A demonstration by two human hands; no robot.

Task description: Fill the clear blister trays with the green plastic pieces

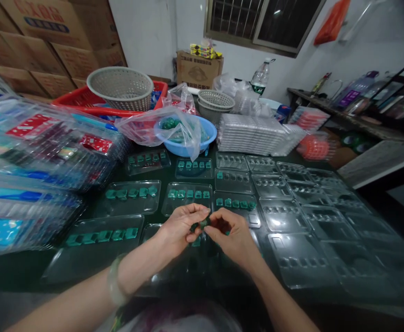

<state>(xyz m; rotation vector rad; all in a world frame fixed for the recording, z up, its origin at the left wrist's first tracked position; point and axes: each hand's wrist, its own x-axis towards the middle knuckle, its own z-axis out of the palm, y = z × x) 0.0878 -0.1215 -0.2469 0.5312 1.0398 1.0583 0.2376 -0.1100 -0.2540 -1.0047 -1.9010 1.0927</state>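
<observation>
My left hand (181, 226) and my right hand (231, 235) meet low in the middle over the dark table, fingers curled. Both pinch small green dice (202, 224) between their fingertips. Below and around them lie clear plastic blister trays. Those on the left, such as one tray (129, 196), hold rows of green dice. A tray just beyond my right hand (236, 204) also holds a row. Trays to the right (285, 214) have bare pockets.
A blue bowl (209, 133) with green dice in a plastic bag stands behind the trays. A stack of clear trays (253, 133) sits at the back right. Packed blister packs (32, 152) pile up at left. Baskets (119, 85), a cardboard box and a water bottle stand farther back.
</observation>
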